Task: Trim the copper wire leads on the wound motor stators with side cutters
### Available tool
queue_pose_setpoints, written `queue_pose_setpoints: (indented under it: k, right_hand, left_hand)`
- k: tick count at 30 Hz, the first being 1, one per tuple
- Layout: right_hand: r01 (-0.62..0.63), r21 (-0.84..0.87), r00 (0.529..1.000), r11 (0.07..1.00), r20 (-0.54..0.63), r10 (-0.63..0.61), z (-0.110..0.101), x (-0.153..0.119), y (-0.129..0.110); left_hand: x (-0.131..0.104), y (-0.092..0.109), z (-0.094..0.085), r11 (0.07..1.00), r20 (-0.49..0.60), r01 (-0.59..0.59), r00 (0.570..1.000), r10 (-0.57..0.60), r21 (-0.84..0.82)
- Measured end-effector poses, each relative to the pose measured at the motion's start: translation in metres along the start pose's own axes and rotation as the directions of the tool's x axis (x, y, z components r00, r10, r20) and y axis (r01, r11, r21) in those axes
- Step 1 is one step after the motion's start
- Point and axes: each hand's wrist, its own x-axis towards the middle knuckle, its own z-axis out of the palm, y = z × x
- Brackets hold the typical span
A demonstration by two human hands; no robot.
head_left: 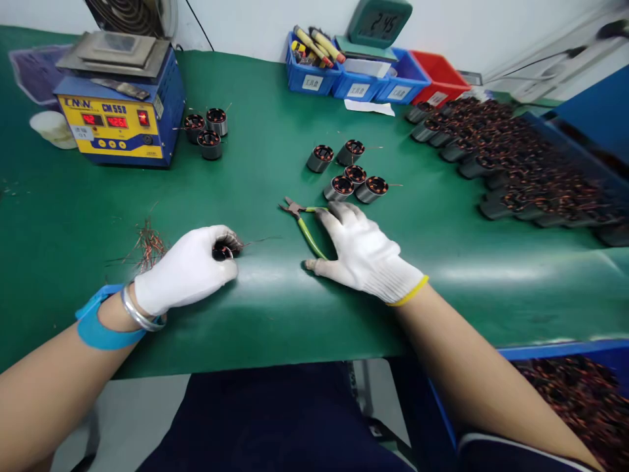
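My left hand (184, 270), in a white glove, is closed around a small motor stator (222, 253). Most of that stator hides behind the fingers; a thin wire sticks out of it to the right. My right hand (362, 250), gloved too, reaches over the diagonal cutters (306, 233) with thumb and fingers apart. The cutters lie on the green mat with green handles spread and jaws pointing away to the left. One handle passes under my fingertips, the other lies between thumb and forefinger. Beside my left wrist is a pile of copper wire clippings (149, 248).
Several stators (340, 187) stand beyond my right hand, and others (210, 144) near the blue-and-yellow CM558 machine (118, 124). Rows of stators (521, 157) fill the right side. Blue tool bins (310, 78) and a red bin (442, 75) line the wall.
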Motion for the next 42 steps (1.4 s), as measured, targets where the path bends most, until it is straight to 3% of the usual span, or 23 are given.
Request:
queue_pose_setpoints:
  k: [3,7,11,15,19,21,23,25,26,28,30,32,34,42]
  right_hand:
    - [-0.091,-0.026,0.991,0.995,0.092,0.093,-0.007,-0.002,0.002]
    - [-0.049,-0.088,0.98,0.995,0.187,0.064,-0.019,-0.012,0.013]
    - [0.015,-0.197,0.981,0.98,0.192,0.023,-0.023,-0.024,0.014]
    - [-0.016,-0.3,0.992,0.954,0.117,0.054,-0.01,-0.028,0.008]
    - [0.064,-0.008,0.993,0.998,-0.094,-0.064,0.009,-0.026,0.012]
    - [0.098,0.206,0.989,0.974,-0.132,-0.072,0.008,-0.029,0.007]
    - [0.055,0.453,0.998,0.89,-0.031,-0.046,-0.002,-0.034,-0.007]
    - [-0.067,0.714,0.98,0.697,0.178,-0.087,-0.015,-0.04,-0.027]
    - [-0.162,0.81,0.946,0.564,0.291,-0.145,-0.02,-0.042,-0.036]
    - [-0.378,0.871,0.833,0.314,0.468,-0.294,-0.027,-0.041,-0.052]
    - [-0.538,0.826,0.724,0.169,0.556,-0.408,-0.028,-0.037,-0.061]
    - [-0.612,0.783,0.667,0.113,0.587,-0.459,-0.026,-0.031,-0.064]
    - [-0.64,0.763,0.645,0.091,0.598,-0.476,-0.025,-0.024,-0.065]
    - [-0.645,0.753,0.646,0.125,0.626,-0.436,-0.026,-0.01,-0.076]
  left_hand:
    - [0.0,0.0,-0.001,0.999,-0.01,0.025,1.0,-0.026,-0.035]
    - [0.0,-0.002,0.001,0.999,-0.019,0.027,0.999,-0.028,-0.042]
    - [0.0,-0.004,0.006,0.999,-0.065,0.002,0.998,-0.004,-0.039]
    - [0.001,-0.006,0.01,0.998,-0.091,0.006,0.996,-0.013,-0.07]
    - [0.002,-0.005,0.012,0.996,-0.102,0.011,0.995,-0.02,-0.088]
    - [0.002,-0.004,0.012,0.996,-0.094,0.015,0.995,-0.024,-0.092]
    - [0.001,-0.003,0.012,0.996,-0.088,0.012,0.996,-0.02,-0.091]
    - [0.001,-0.003,0.011,0.996,-0.091,0.0,0.996,-0.008,-0.089]
    - [0.0,-0.003,0.011,0.996,-0.093,-0.006,0.996,-0.002,-0.089]
    - [0.0,-0.003,0.011,0.996,-0.093,-0.011,0.996,0.003,-0.088]
    - [0.0,-0.003,0.011,0.996,-0.085,-0.007,0.996,-0.001,-0.091]
    - [0.001,-0.003,0.01,0.995,-0.078,-0.008,0.997,0.0,-0.101]
    - [0.001,-0.004,0.01,0.994,-0.066,-0.01,0.998,0.003,-0.108]
    - [0.002,-0.005,0.006,0.999,-0.017,-0.029,0.999,0.028,-0.038]
